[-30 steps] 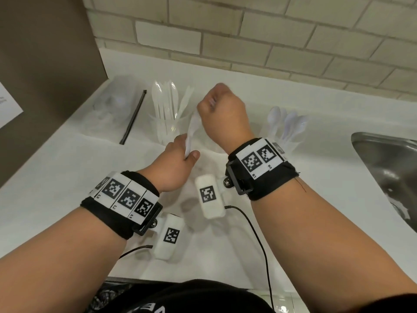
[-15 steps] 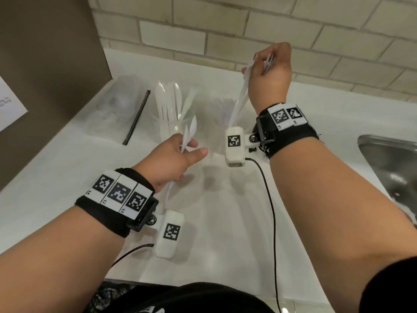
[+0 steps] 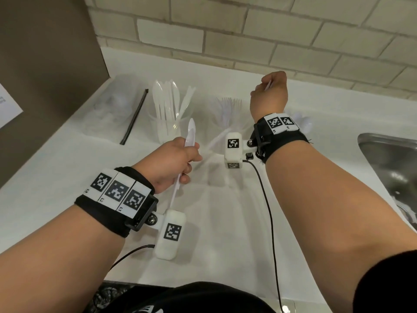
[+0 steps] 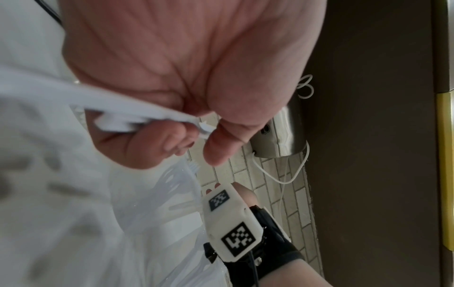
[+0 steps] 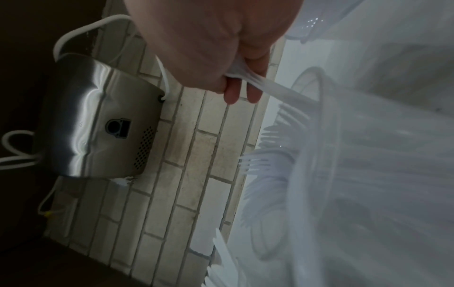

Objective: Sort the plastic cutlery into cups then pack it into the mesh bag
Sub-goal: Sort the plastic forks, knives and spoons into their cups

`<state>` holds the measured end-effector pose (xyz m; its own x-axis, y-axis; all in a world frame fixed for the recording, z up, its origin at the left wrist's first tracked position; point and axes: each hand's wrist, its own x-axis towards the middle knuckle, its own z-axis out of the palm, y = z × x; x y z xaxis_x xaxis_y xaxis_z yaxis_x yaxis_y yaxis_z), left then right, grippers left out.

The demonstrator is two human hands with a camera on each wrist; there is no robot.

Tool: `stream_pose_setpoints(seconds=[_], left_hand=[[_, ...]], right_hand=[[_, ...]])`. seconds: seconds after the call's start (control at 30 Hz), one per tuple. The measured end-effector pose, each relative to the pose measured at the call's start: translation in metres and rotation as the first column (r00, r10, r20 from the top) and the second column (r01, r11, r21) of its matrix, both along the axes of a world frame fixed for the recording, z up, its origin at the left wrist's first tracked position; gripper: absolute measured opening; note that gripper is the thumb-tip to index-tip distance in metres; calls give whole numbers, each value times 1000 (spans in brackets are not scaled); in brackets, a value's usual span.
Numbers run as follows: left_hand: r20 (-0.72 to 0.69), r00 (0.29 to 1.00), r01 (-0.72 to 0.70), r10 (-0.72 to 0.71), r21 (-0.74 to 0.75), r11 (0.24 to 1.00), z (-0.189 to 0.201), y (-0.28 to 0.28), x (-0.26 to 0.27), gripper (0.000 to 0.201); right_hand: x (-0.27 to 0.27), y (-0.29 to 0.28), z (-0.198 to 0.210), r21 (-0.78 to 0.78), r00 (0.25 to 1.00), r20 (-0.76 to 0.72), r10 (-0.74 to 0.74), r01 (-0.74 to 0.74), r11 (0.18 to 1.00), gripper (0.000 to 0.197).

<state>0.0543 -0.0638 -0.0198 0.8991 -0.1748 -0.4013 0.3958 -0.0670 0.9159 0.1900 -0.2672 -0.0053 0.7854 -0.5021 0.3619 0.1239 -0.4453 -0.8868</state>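
My left hand grips a small bundle of white plastic cutlery upright over the counter; the left wrist view shows the thumb and curled fingers pinching these pieces. My right hand is raised at the back right and pinches more white cutlery by its top end, slanting down beside the clear cup of forks. A clear cup of knives stands to the left of it. Spoons peek out behind my right wrist. The clear mesh bag lies at the far left.
A black zip strip lies along the bag's edge. A steel sink is sunk into the counter at the right. A brown panel walls off the left side, and a steel hand dryer hangs on the tiled wall.
My right hand pulled cutlery out of the bundle in my left hand, lifted it up and to the right, and has now come down a little by the fork cup. The left hand stayed.
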Motion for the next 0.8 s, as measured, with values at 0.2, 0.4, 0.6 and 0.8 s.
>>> stream_pose_setpoints(seconds=[0.2, 0.4, 0.6, 0.8], left_hand=[[-41, 999, -11, 11, 6, 1000, -7, -3, 3, 20], [-33, 999, 11, -11, 13, 1000, -12, -4, 7, 19], [-28, 1000, 10, -8, 72, 997, -20, -9, 10, 16], [42, 998, -46, 41, 135, 990, -25, -11, 15, 18]], right_hand=[[-7, 2, 6, -178, 957, -251, 143, -191, 965, 26], [-38, 6, 12, -340, 985, -157, 74, -124, 932, 16], [-97, 21, -2, -203, 615, -709, 346, -647, 735, 9], [-101, 39, -51, -468, 635, -767, 90, -650, 599, 28]])
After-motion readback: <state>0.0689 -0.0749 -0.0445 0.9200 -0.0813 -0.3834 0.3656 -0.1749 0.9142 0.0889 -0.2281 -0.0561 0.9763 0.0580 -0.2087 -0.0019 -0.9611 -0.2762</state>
